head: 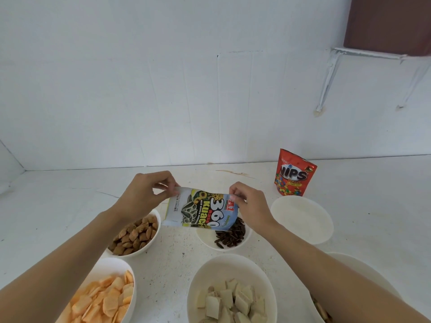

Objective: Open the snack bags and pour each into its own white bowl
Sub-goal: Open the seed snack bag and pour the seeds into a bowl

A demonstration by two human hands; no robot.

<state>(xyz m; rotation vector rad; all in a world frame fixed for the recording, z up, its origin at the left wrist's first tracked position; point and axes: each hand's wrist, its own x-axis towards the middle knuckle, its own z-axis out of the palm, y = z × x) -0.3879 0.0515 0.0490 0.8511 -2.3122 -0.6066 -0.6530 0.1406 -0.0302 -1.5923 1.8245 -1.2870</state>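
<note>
A white sunflower-seed bag point(202, 209) is held tipped on its side over a white bowl point(205, 241) that holds black seeds point(231, 234). My left hand point(145, 194) pinches the bag's left end. My right hand point(250, 202) pinches its right end, which points down at the bowl. An empty white bowl point(303, 219) stands to the right. A red Nips bag point(294, 174) stands upright behind that bowl.
A bowl of brown pillow snacks point(137, 234) sits at the left, a bowl of orange chips point(105, 297) at the front left and a bowl of pale wafer pieces point(231, 297) at the front middle. Another bowl point(363, 269) lies partly under my right forearm. A white wall stands behind.
</note>
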